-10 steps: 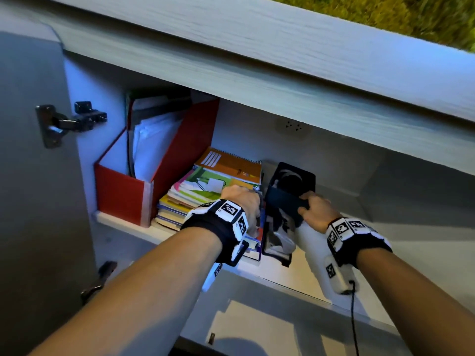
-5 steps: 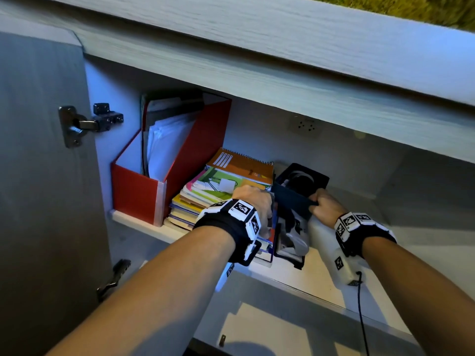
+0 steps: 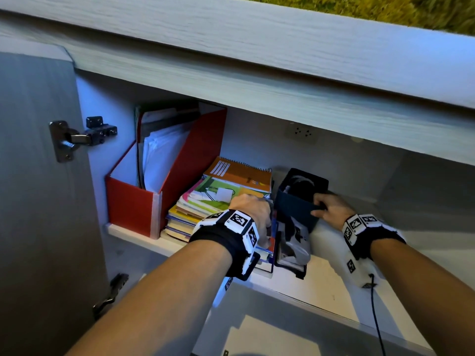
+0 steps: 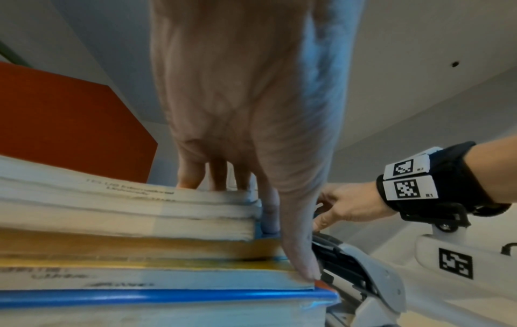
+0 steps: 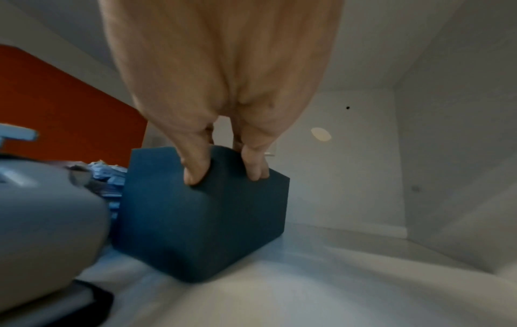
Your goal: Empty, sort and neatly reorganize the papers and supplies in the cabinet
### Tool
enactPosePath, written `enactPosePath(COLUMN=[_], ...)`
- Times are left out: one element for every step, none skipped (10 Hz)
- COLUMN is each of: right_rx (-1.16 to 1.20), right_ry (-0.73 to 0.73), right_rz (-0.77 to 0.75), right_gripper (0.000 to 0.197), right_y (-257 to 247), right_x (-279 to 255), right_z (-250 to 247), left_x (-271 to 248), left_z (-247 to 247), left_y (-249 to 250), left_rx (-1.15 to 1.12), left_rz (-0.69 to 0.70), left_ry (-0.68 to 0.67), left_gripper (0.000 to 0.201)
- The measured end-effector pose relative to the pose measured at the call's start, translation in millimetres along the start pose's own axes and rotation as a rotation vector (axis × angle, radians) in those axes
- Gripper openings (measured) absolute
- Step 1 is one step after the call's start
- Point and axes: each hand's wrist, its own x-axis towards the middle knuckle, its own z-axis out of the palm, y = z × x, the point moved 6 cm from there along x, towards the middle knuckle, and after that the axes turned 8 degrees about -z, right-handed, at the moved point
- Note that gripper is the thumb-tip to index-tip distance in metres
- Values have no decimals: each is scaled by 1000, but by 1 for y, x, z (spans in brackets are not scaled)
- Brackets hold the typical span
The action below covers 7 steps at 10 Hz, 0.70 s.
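Cabinet shelf (image 3: pixel 329 299) carries a red file box (image 3: pixel 133 209), then a stack of books (image 3: pixel 205 201), heavy and apt to slide apart; left hand (image 3: pixel 253 214) grips its right edge. Right hand (image 3: pixel 331 209) pinches the stiff, light dark blue box (image 3: pixel 295 209) by its rim.

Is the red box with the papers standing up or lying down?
Standing up. The red file box sits upright on the shelf, its open top facing up with white papers sticking out.
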Motion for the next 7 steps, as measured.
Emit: enactPosePath(right_rx=[-74, -144, -212, -207, -160, -174, -117], right_ry=[-23, -101, -155, -101, -6, 62, 125], right_rz=[-52, -50, -17, 7, -8, -89, -174], right_gripper=[20, 17, 16, 32, 48, 41, 32], right_y=[-4, -10, -9, -6, -16, -32, -59], right_x=[7, 11, 11, 4, -14, -32, -49], right_z=[-2, -1, 0, 0, -1, -9, -22], left_x=[2, 3, 3, 5, 6, 10, 8], left_z=[2, 3, 4, 4, 0, -11, -31], left_y=[-1, -1, -1, -1, 0, 0, 4], left_rx=[-3, -9, -15, 9, 14, -5, -159], left_rz=[-1, -1, -3, 16, 38, 46, 58], left_ry=[-6, 5, 16, 13, -10, -130, -168], left_gripper=[62, 60, 59, 59, 61, 60, 45])
